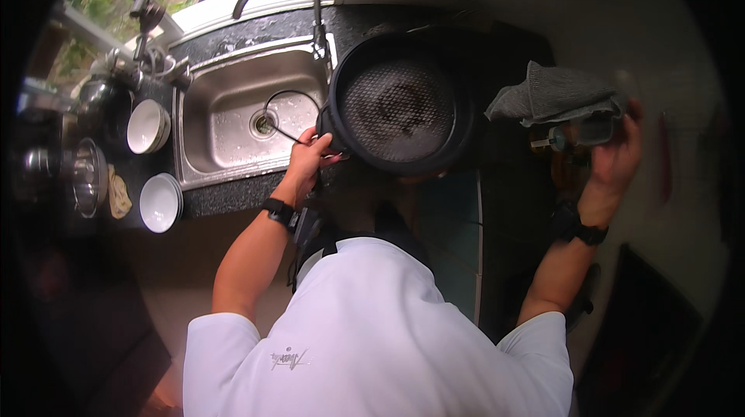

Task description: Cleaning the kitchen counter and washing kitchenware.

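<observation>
A round dark pan (398,108) with a textured, wet-looking inner base is tilted up beside the sink. My left hand (313,158) grips its near left edge, by the handle and a thin dark loop (291,92) that reaches over the sink. Out to the right, my right hand (620,146) is raised and holds a clear container (595,129). A grey cloth (556,95) lies over or just behind that container; whether my fingers also hold the cloth is unclear.
The steel sink (218,137) has a black faucet (319,32) at its back right corner. White bowls (160,202) stand in stacks left of it, near a beige cloth (119,193) and a glass bowl (89,178). Bottles (561,140) stand near my right hand.
</observation>
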`<state>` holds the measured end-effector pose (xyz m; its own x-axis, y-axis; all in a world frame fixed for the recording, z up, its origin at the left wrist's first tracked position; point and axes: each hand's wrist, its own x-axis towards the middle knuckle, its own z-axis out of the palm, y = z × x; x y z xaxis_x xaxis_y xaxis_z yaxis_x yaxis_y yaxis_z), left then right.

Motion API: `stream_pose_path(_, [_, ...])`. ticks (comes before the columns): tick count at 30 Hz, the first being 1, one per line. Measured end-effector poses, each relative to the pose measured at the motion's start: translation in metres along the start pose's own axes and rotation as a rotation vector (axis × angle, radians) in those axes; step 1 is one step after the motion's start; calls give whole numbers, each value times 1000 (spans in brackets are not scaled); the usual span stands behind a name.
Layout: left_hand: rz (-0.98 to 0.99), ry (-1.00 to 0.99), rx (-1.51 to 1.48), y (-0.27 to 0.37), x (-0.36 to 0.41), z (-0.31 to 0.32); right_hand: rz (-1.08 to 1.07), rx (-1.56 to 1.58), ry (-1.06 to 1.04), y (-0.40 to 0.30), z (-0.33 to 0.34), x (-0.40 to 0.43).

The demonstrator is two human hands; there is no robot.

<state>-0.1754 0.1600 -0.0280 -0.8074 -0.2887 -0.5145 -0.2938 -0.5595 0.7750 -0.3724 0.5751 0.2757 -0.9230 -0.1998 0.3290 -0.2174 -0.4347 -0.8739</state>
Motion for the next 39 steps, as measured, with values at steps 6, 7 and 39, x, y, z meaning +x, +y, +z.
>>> stream_pose_path(6, [1,120,17,7,-12,11,36,178,174,58,-124,40])
stream_pose_path(7, [15,119,27,7,-12,9,71,216,172,70,-140,46])
stream_pose_path(39, [-35,330,106,17,-16,34,167,-1708,325,332,-315,74])
